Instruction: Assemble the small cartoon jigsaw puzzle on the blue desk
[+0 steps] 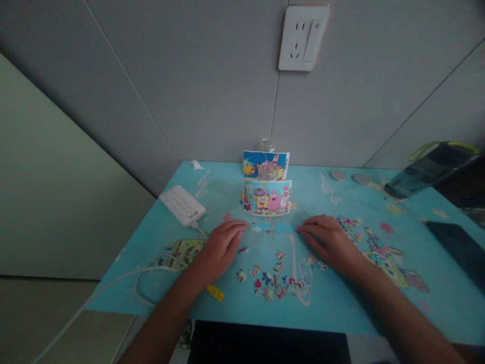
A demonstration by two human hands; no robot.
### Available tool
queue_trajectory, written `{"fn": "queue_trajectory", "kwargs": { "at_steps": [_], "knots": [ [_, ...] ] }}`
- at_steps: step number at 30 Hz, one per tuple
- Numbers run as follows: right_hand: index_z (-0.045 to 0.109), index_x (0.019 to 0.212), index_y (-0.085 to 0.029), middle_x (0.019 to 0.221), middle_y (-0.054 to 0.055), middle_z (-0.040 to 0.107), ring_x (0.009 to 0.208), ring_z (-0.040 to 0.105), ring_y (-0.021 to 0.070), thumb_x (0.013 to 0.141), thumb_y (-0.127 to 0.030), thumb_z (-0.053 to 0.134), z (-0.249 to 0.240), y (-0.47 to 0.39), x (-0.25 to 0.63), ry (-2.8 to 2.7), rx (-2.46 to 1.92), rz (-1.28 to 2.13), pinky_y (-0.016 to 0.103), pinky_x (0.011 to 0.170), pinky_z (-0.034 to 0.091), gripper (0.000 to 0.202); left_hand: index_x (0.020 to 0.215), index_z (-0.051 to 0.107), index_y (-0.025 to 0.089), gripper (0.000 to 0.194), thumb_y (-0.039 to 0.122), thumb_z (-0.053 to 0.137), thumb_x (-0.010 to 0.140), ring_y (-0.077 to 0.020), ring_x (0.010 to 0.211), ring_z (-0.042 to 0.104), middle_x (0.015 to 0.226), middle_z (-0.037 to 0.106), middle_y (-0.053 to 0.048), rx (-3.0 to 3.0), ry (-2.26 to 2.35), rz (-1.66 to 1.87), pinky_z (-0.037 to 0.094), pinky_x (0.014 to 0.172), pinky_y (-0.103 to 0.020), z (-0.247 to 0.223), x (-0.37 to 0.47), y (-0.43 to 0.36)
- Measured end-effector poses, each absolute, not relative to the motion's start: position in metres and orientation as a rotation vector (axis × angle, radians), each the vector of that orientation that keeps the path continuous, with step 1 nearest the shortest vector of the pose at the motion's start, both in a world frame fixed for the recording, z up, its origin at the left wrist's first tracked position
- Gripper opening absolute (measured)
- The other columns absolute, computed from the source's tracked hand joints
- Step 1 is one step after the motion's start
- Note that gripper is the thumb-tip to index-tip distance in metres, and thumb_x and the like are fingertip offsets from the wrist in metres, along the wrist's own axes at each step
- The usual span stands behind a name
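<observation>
A narrow strip of joined light-blue puzzle pieces [273, 229] lies flat on the table, running sideways between my two hands. At its left end, my left hand [224, 247] rests with fingers stretched out and the fingertips at or very near the edge. My right hand [329, 240] reaches the other end, its fingers extended and the thumb apart from them. Neither hand is wrapped around anything. Loose puzzle pieces [278, 285] are scattered below the strip. Just behind it, a cartoon picture card [267, 198] leans upright, with a second card [250, 164] behind that.
A white power bank [182, 205] with a white cable [125, 275] sits at left. More puzzle pieces [375, 242] are heaped beyond my right hand. Two round grey discs [361, 179], a dark bottle [428, 169] and a black flat object [456, 247] stand or lie at right.
</observation>
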State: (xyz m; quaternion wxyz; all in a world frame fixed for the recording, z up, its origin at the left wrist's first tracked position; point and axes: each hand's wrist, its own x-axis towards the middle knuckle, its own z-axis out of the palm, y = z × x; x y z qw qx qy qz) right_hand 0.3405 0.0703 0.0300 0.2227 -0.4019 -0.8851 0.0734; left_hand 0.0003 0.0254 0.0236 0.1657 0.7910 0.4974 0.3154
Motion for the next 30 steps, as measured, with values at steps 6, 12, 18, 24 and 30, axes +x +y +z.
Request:
{"fn": "queue_trajectory", "kwargs": {
  "at_steps": [6,12,18,24,30],
  "knots": [
    [0.072,0.114,-0.024,0.109,0.009,0.069,0.098,0.064,0.026,0.1,-0.023,0.056,0.032,0.069,0.34,-2.418,-1.081,0.216,0.044,0.087,0.05,0.021,0.123,0.064,0.023,0.024,0.023,0.053,0.102,-0.0245,0.117,0.06,0.123,0.066,-0.007,2.416,1.573,0.853,0.047,0.105,-0.047,0.023,-0.001,-0.003],
    [0.072,0.114,-0.023,0.106,0.009,0.07,0.096,0.064,0.0257,0.098,-0.02,0.058,0.034,0.068,0.337,-2.359,-1.059,0.236,0.044,0.085,0.051,0.021,0.119,0.066,0.022,0.021,0.021,0.055,0.101,-0.0256,0.109,0.059,0.118,0.066,-0.007,2.519,1.612,0.748,0.047,0.097,-0.047,0.01,0.002,-0.013],
    [0.07,0.116,-0.024,0.102,0.008,0.072,0.092,0.064,0.025,0.098,-0.019,0.058,0.038,0.065,0.335,-2.299,-1.041,0.262,0.042,0.082,0.05,0.022,0.12,0.066,0.021,0.024,0.015,0.054,0.1,-0.0261,0.109,0.058,0.119,0.066,-0.007,2.571,1.583,0.735,0.046,0.096,-0.047,0.006,0.003,-0.012],
    [0.071,0.112,-0.023,0.093,0.006,0.073,0.086,0.064,0.0231,0.098,-0.019,0.058,0.043,0.067,0.336,-2.228,-1.103,0.221,0.04,0.079,0.049,0.02,0.122,0.066,0.022,0.026,0.015,0.054,0.1,-0.0271,0.112,0.057,0.121,0.063,-0.008,2.569,1.554,0.725,0.046,0.097,-0.048,0.001,-0.002,-0.014],
    [0.073,0.11,-0.022,0.086,0.004,0.07,0.082,0.064,0.0211,0.098,-0.02,0.059,0.046,0.069,0.34,-2.012,-1.233,0.167,0.037,0.077,0.049,0.018,0.124,0.065,0.023,0.028,0.015,0.051,0.101,-0.0277,0.116,0.056,0.127,0.06,-0.009,2.578,1.545,0.722,0.046,0.101,-0.05,-0.003,-0.005,-0.014]
  ]
}}
